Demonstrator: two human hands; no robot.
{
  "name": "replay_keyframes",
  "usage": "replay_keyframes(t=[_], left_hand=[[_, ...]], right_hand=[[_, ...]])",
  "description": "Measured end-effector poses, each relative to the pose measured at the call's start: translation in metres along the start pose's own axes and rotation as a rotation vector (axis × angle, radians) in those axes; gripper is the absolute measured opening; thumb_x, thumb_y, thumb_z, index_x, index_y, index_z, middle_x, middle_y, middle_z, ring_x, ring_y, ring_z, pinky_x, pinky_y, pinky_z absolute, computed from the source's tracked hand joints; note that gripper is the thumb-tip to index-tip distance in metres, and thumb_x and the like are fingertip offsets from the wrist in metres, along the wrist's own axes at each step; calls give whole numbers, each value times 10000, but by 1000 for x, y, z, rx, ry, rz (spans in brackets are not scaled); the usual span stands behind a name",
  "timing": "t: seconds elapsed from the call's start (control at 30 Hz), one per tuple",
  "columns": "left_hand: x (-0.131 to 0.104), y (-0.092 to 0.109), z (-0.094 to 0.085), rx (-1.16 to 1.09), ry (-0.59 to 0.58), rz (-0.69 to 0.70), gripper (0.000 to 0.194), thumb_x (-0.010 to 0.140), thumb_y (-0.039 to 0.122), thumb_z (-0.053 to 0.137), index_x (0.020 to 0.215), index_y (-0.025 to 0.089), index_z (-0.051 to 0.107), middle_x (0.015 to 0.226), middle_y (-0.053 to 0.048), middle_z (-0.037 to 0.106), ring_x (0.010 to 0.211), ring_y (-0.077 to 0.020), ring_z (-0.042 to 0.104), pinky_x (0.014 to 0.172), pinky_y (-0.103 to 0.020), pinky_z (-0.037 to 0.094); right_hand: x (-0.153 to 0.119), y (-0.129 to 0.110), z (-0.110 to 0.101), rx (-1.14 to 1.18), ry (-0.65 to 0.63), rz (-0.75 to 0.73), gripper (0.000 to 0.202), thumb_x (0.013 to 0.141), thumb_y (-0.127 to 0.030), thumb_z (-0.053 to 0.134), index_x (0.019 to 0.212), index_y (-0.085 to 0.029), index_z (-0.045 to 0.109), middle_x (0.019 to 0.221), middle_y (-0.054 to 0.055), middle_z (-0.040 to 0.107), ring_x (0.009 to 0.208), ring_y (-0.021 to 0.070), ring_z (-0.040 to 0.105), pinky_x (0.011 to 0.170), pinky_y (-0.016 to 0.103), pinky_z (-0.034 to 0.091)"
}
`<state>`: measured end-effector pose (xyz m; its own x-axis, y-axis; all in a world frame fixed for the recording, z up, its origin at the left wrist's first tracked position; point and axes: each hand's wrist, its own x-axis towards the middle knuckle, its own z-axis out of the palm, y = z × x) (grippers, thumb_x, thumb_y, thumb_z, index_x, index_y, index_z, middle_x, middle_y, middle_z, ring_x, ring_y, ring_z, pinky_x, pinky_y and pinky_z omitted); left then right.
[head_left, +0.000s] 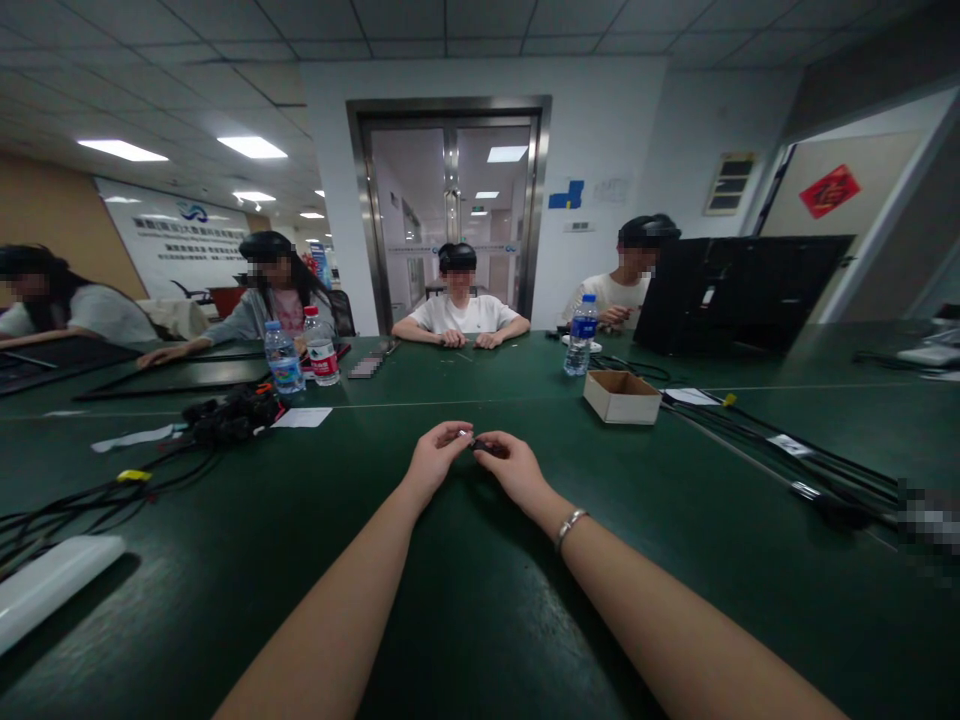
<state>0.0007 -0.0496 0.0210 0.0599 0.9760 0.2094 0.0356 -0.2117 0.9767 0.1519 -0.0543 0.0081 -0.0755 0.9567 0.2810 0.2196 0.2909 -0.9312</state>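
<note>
Over the green table (pixel 480 620), my two hands almost meet at the fingertips. My left hand (pixel 437 462) is closed in a pinch, with a tiny silvery-white bit (pixel 464 434) showing at its fingertips. Thumb and fingers of my right hand (pixel 516 468) pinch a small black piece (pixel 478 444). The two bits touch or lie very close; whether they are one object I cannot tell. Fingers cover most of both, and they are too small to name. A metal bracelet (pixel 570 530) circles my right wrist.
Right of my hands stands an open cardboard box (pixel 622 400), with a water bottle (pixel 581 337) behind it. Black cables (pixel 757 430) run along the right. Leftward lie a dark cable bundle (pixel 232 415), paper (pixel 302 417) and a white device (pixel 60 580). Several people sit around the table.
</note>
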Motion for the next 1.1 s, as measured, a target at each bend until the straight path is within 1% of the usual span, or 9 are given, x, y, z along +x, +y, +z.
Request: replay_keyframes(t=[0.2, 0.4, 0.6, 0.77, 0.87, 1.1], left_hand=[[-2, 3, -1, 28, -3, -15, 331, 714, 350, 642, 993, 176, 672, 981, -85, 686, 921, -208, 614, 712, -281, 454], [0, -1, 0, 2, -15, -4, 317, 701, 333, 663, 972, 169, 671, 1007, -94, 682, 924, -205, 611, 744, -291, 460], [2, -3, 0, -7, -24, 14, 362, 674, 342, 694, 990, 167, 660, 1007, -92, 683, 932, -205, 614, 771, -297, 464], [-2, 0, 2, 10, 0, -14, 317, 725, 377, 632, 966, 175, 672, 967, -86, 693, 904, -204, 623, 725, -287, 467], [-3, 0, 3, 8, 9, -12, 317, 723, 386, 623, 951, 173, 674, 954, -82, 695, 876, -198, 626, 705, -283, 463], [-2, 2, 3, 34, 5, 27, 295, 730, 365, 635, 948, 171, 677, 956, -83, 690, 880, -200, 622, 765, -310, 472]], right_hand=[[-1, 0, 0, 3, -6, 9, 265, 684, -275, 645, 927, -170, 656, 901, 48, 677, 836, 175, 618, 795, 322, 482], [-1, 0, 0, 5, -30, 6, 277, 686, -266, 647, 938, -153, 657, 920, 67, 685, 843, 180, 629, 803, 324, 483], [0, -2, 0, 15, -29, 4, 275, 680, -257, 656, 931, -145, 662, 910, 69, 690, 846, 183, 632, 812, 334, 484], [-3, -5, 0, 35, -36, 27, 254, 680, -239, 664, 919, -154, 654, 899, 59, 688, 821, 173, 629, 789, 323, 490], [-3, -6, -1, 30, -53, 32, 231, 687, -237, 662, 902, -154, 658, 880, 55, 686, 808, 175, 625, 776, 323, 491], [-2, -4, 1, -10, -41, 13, 235, 697, -250, 656, 908, -147, 658, 857, 54, 672, 773, 169, 610, 740, 317, 486]])
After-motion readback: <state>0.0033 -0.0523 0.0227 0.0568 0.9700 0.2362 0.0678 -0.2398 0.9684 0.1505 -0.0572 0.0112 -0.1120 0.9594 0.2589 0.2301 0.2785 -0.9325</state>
